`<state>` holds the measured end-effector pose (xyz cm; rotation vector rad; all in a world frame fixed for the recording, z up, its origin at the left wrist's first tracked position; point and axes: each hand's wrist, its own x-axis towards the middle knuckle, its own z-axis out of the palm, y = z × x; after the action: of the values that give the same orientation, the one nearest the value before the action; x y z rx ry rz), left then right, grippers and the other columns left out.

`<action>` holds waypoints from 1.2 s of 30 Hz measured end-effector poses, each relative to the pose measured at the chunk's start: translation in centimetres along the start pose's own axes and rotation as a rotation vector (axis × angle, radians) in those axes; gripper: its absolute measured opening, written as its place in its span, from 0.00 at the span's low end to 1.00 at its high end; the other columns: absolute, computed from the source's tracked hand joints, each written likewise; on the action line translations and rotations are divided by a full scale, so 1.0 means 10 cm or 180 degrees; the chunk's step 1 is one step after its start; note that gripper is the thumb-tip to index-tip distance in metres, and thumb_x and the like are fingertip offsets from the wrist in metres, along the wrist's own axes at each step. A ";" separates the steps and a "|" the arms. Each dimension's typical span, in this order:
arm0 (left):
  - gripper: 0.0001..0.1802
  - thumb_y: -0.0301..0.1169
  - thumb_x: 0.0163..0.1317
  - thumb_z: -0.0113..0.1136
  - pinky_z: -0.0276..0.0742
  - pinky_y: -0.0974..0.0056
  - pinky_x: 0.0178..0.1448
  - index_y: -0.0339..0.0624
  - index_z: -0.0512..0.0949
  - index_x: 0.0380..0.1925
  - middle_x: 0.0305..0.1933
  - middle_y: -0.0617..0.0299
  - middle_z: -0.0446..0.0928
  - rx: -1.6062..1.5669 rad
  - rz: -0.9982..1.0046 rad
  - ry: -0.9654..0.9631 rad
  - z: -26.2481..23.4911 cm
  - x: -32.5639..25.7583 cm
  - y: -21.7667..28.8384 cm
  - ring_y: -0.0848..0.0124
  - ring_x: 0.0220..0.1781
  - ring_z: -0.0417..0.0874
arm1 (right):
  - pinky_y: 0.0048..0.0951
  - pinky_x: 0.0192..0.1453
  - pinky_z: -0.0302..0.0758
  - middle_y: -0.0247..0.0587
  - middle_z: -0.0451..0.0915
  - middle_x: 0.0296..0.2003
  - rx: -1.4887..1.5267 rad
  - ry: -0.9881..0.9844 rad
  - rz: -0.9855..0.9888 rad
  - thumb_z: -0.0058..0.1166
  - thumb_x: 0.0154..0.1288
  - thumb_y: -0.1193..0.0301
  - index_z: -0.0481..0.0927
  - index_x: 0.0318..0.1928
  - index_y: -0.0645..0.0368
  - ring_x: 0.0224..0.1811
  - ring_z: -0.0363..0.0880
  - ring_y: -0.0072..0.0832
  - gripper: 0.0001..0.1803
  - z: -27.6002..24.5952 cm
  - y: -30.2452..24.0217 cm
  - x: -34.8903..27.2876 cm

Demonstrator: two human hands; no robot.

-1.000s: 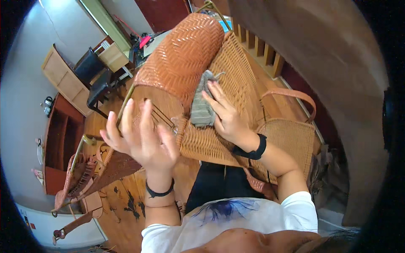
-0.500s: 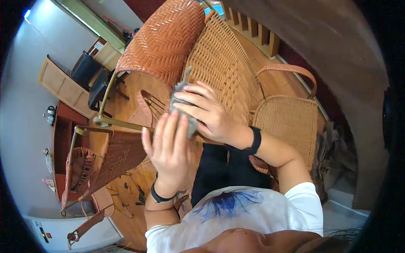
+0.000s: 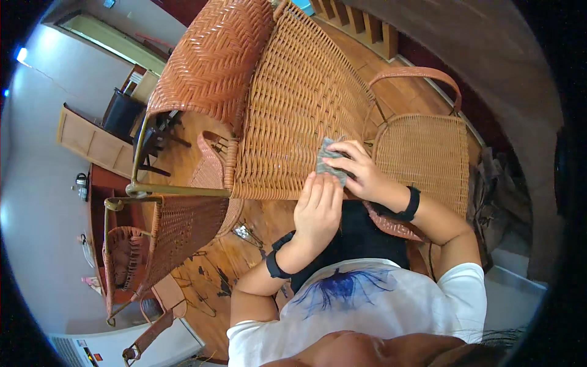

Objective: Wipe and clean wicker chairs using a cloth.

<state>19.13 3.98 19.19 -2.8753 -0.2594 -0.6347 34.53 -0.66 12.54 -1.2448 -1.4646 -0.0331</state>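
A grey cloth (image 3: 331, 160), folded into a small pad, lies against the tan wicker panel (image 3: 287, 116) near its lower right edge. My right hand (image 3: 361, 172) presses on the cloth from the right with bent fingers. From below, my left hand (image 3: 319, 208) holds the cloth's lower edge with its fingertips, the fingers side by side. The panel is part of a wicker seat in a brass-coloured metal frame (image 3: 140, 153), joined to a red-brown woven section (image 3: 214, 58) at upper left. What lies under the cloth is hidden.
A wicker chair (image 3: 422, 153) with a curved arm stands at right. More wicker furniture (image 3: 183, 238) is at lower left on a worn wooden floor (image 3: 257, 220). Dark chairs (image 3: 122, 113) and a light wooden panel (image 3: 92, 140) stand farther left. Dark crumpled fabric (image 3: 489, 196) lies at far right.
Both hands have moved with the cloth to the right and slightly down, from the panel's left edge to its lower right part. The view has shifted a little.
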 end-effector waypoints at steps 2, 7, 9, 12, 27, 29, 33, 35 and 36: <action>0.15 0.25 0.53 0.50 0.66 0.53 0.64 0.33 0.75 0.42 0.44 0.51 0.75 -0.0121 -0.0096 0.0083 -0.06 -0.01 -0.05 0.58 0.49 0.76 | 0.40 0.55 0.70 0.47 0.72 0.49 0.0037 0.0097 -0.0002 0.54 0.43 0.85 0.79 0.48 0.56 0.50 0.71 0.47 0.26 0.02 -0.02 -0.01; 0.16 0.21 0.50 0.53 0.64 0.49 0.64 0.38 0.76 0.41 0.42 0.54 0.76 0.0162 -0.0574 0.0665 -0.55 0.08 -0.26 0.59 0.47 0.76 | 0.38 0.53 0.71 0.46 0.72 0.44 0.0456 0.0522 -0.0221 0.58 0.43 0.82 0.77 0.42 0.59 0.49 0.72 0.45 0.20 0.22 -0.30 0.54; 0.16 0.21 0.51 0.55 0.63 0.48 0.63 0.40 0.77 0.42 0.42 0.56 0.76 0.0512 -0.0694 0.0904 -0.75 0.08 -0.34 0.59 0.47 0.76 | 0.39 0.53 0.71 0.46 0.71 0.44 0.0601 0.0698 -0.0546 0.58 0.43 0.81 0.76 0.40 0.60 0.48 0.72 0.45 0.18 0.32 -0.46 0.83; 0.13 0.24 0.55 0.58 0.63 0.49 0.63 0.42 0.77 0.43 0.47 0.56 0.75 0.1124 -0.0782 0.1037 -0.83 0.01 -0.34 0.57 0.50 0.74 | 0.40 0.55 0.70 0.47 0.71 0.45 0.0663 0.0755 -0.0843 0.56 0.43 0.83 0.75 0.40 0.60 0.51 0.70 0.47 0.18 0.41 -0.54 1.02; 0.11 0.26 0.48 0.55 0.70 0.55 0.55 0.36 0.77 0.34 0.42 0.54 0.75 0.0368 -0.0046 0.0029 0.14 0.18 0.05 0.58 0.46 0.76 | 0.37 0.56 0.69 0.43 0.73 0.46 0.0198 0.0160 0.0333 0.56 0.42 0.85 0.79 0.36 0.58 0.52 0.71 0.43 0.16 -0.02 0.20 -0.05; 0.11 0.26 0.47 0.55 0.70 0.56 0.54 0.37 0.77 0.33 0.41 0.56 0.75 0.0270 -0.0091 0.0015 0.02 0.23 -0.02 0.59 0.45 0.75 | 0.38 0.56 0.69 0.44 0.74 0.45 0.0400 0.0353 0.0341 0.55 0.43 0.85 0.80 0.37 0.58 0.52 0.71 0.43 0.17 0.03 0.20 0.00; 0.11 0.24 0.45 0.56 0.71 0.56 0.49 0.36 0.76 0.32 0.42 0.54 0.76 0.0481 -0.0245 0.0311 -0.43 0.33 -0.29 0.58 0.45 0.75 | 0.38 0.56 0.70 0.45 0.74 0.45 0.0692 0.0618 -0.0105 0.54 0.42 0.85 0.81 0.38 0.58 0.52 0.72 0.44 0.19 0.15 0.00 0.49; 0.11 0.22 0.47 0.57 0.70 0.53 0.51 0.35 0.77 0.34 0.42 0.54 0.76 0.0638 -0.0468 0.0625 -0.65 0.41 -0.36 0.55 0.45 0.76 | 0.39 0.56 0.70 0.46 0.74 0.46 0.0824 0.0755 -0.0472 0.54 0.42 0.85 0.81 0.39 0.59 0.52 0.72 0.45 0.19 0.25 -0.03 0.75; 0.11 0.23 0.50 0.57 0.69 0.53 0.52 0.34 0.77 0.36 0.43 0.53 0.77 0.0908 -0.0623 0.0768 -0.69 0.38 -0.40 0.54 0.46 0.75 | 0.39 0.56 0.70 0.46 0.74 0.46 0.0892 0.0802 -0.0615 0.53 0.42 0.85 0.81 0.39 0.60 0.52 0.72 0.45 0.19 0.30 -0.08 0.88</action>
<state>18.96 6.88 27.60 -2.4921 -0.5505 -0.8909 33.83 6.55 18.46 -0.8381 -1.3131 -0.1070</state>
